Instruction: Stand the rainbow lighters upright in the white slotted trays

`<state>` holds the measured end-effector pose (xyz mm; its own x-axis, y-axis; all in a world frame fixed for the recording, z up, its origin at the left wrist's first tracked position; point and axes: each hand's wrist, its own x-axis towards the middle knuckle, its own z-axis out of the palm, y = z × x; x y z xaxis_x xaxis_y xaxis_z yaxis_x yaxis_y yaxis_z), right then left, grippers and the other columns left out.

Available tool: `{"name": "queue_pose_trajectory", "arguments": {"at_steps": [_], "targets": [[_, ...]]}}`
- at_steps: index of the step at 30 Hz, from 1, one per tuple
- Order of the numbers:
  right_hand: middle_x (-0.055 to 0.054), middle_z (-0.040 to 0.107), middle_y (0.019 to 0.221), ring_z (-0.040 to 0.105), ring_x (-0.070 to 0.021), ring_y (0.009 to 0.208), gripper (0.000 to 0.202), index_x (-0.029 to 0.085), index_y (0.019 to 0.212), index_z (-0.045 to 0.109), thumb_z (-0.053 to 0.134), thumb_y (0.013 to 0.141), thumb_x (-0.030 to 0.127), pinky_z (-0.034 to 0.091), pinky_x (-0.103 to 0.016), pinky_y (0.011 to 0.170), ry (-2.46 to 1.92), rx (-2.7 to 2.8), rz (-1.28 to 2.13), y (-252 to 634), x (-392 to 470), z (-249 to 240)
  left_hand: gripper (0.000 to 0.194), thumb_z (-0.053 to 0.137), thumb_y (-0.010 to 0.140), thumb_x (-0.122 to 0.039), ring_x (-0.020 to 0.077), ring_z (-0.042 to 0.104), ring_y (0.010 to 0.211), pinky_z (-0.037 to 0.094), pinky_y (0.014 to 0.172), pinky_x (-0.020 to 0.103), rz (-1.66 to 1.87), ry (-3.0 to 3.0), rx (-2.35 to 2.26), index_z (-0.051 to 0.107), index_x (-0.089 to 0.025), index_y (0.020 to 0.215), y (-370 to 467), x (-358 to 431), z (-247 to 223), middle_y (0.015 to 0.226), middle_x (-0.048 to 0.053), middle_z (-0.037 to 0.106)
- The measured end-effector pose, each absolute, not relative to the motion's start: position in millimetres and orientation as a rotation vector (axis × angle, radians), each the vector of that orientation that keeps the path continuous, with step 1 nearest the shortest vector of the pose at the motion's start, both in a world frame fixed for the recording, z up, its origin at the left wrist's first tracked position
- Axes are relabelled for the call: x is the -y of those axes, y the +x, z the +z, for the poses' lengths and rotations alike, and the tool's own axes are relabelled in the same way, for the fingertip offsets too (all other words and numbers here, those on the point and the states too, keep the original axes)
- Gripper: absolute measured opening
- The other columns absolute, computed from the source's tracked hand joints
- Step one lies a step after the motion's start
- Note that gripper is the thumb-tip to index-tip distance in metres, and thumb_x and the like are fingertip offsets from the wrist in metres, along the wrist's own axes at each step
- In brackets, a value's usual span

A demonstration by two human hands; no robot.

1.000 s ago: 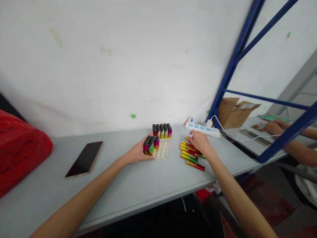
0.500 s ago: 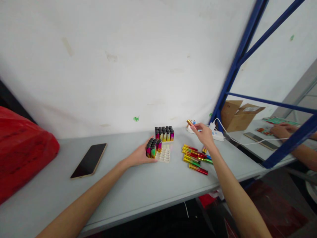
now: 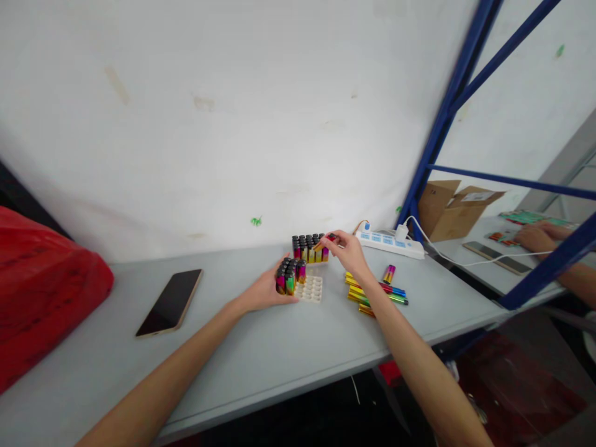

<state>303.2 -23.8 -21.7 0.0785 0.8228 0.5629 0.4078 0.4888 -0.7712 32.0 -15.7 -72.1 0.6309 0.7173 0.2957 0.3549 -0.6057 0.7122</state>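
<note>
My left hand (image 3: pixel 269 288) curves around the left side of a white tray (image 3: pixel 314 290) with round hollows. Several small shiny cylinders (image 3: pixel 289 276), purple, green and gold with black tops, stand upright at its left, next to my fingers. In my right hand (image 3: pixel 345 249), fingers pinched, is a slim shiny cylinder (image 3: pixel 319 245) with a gold end, held tilted. It is in front of a block of upright black-topped cylinders (image 3: pixel 305 247) behind the tray. Under my right forearm lies a pile of metallic gold, red, green and blue cylinders (image 3: pixel 356 292), partly hidden.
A phone (image 3: pixel 170 302) and a red plastic bag (image 3: pixel 51 298) lie to the left. One short purple-gold cylinder (image 3: pixel 389 274) rests right of the pile. At the back right are a power strip (image 3: pixel 391 243), a blue frame post (image 3: pixel 433 155), a cardboard box (image 3: pixel 451 214) and another person's hands (image 3: pixel 535 236).
My right hand has moved left with the cylinder, from above the pile to the back block. My left hand stays at the tray. A short cylinder at the pile's right is now uncovered.
</note>
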Motion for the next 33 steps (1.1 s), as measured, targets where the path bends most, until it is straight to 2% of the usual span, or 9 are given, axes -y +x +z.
{"name": "queue_pose_trajectory", "arguments": {"at_steps": [3,5,9,12,15,20,23,28,33], "targets": [[0.001,0.058,0.067,0.054,-0.0156,0.066,0.048,0.020,0.076,0.061,0.065,0.085,0.068,0.044,-0.028,0.063,-1.025,1.494,0.570,296.4,23.4,-32.5,0.126,0.090,0.068,-0.050,0.0393,0.049,0.144,0.032,0.126,0.055,0.748,2.250,-0.850,0.016,-0.018,0.166,32.3,16.5,-70.4,0.160,0.018,0.047],[0.001,0.059,0.070,0.056,-0.0156,0.067,0.050,0.022,0.074,0.054,0.060,0.087,0.070,0.047,-0.028,0.064,-0.986,1.486,0.686,291.6,25.9,-36.3,0.126,0.090,0.068,-0.050,0.0401,0.049,0.144,0.032,0.126,0.055,0.738,2.254,-0.862,0.017,-0.018,0.165,32.4,16.8,-69.5,0.160,0.018,0.047],[0.002,0.064,0.077,0.060,-0.0152,0.061,0.048,0.025,0.091,0.048,0.053,0.090,0.073,0.052,-0.029,0.058,-0.898,1.454,1.072,279.6,35.3,-38.5,0.127,0.090,0.068,-0.050,0.0400,0.049,0.144,0.033,0.125,0.055,0.742,2.243,-0.862,0.015,-0.017,0.166,32.3,16.1,-69.9,0.159,0.018,0.049],[0.008,0.052,0.064,0.049,-0.0127,0.048,0.050,0.027,0.097,0.045,0.053,0.088,0.076,0.045,-0.026,0.049,-0.908,1.476,1.198,269.8,40.5,-40.0,0.127,0.090,0.068,-0.049,0.0392,0.050,0.144,0.034,0.125,0.055,0.742,2.248,-0.856,0.014,-0.020,0.166,31.9,14.9,-71.4,0.157,0.017,0.052],[0.009,0.038,0.058,0.035,-0.0115,0.046,0.052,0.027,0.087,0.046,0.049,0.088,0.079,0.032,-0.024,0.045,-1.031,1.496,1.062,261.1,42.8,-43.9,0.126,0.090,0.069,-0.049,0.0381,0.050,0.144,0.035,0.125,0.054,0.744,2.239,-0.838,0.014,-0.022,0.166,31.7,14.7,-71.9,0.156,0.016,0.053],[0.003,0.044,0.057,0.041,-0.0135,0.058,0.057,0.023,0.062,0.043,0.046,0.095,0.069,0.031,-0.028,0.056,-1.198,1.599,0.466,252.8,49.4,-50.0,0.126,0.089,0.070,-0.050,0.0374,0.051,0.144,0.036,0.124,0.054,0.733,2.228,-0.853,0.014,-0.019,0.166,32.3,17.4,-69.1,0.157,0.016,0.052],[0.003,0.042,0.052,0.038,-0.0128,0.054,0.053,0.023,0.056,0.041,0.048,0.096,0.057,0.027,-0.029,0.056,-1.249,1.632,0.369,251.2,52.6,-51.1,0.125,0.089,0.070,-0.049,0.0367,0.051,0.143,0.035,0.125,0.053,0.725,2.234,-0.867,0.014,-0.018,0.166,32.5,18.1,-68.2,0.158,0.017,0.050],[0.003,0.044,0.054,0.039,-0.0132,0.055,0.041,0.023,0.059,0.043,0.049,0.094,0.042,0.025,-0.028,0.056,-1.312,1.632,0.366,252.2,50.2,-54.0,0.126,0.089,0.070,-0.050,0.0361,0.050,0.144,0.034,0.125,0.053,0.742,2.242,-0.854,0.014,-0.017,0.166,31.9,17.4,-70.1,0.159,0.017,0.049],[0.003,0.050,0.061,0.046,-0.0150,0.059,0.042,0.023,0.072,0.048,0.045,0.102,0.052,0.031,-0.028,0.060,-1.286,1.669,0.344,253.9,50.0,-54.7,0.125,0.089,0.070,-0.051,0.0370,0.050,0.144,0.035,0.125,0.052,0.742,2.238,-0.848,0.015,-0.017,0.166,31.9,17.5,-70.4,0.159,0.017,0.049]]}}
